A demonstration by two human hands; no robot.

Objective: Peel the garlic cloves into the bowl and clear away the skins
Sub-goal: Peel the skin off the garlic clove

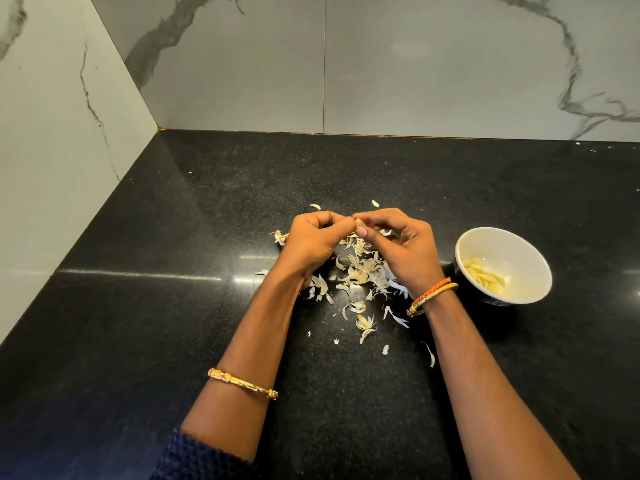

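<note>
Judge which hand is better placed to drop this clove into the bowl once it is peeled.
Probably the right hand. The bowl sits just to its right on the counter, while the left hand is on the far side of the skins. Both hands pinch the garlic clove now.

Speckled black counter (173,323), seemingly white-lined bowl (519,244).

Even overhead light, streaks of glare on the glossy black counter (145,237), wide-angle bending at edges.
</note>
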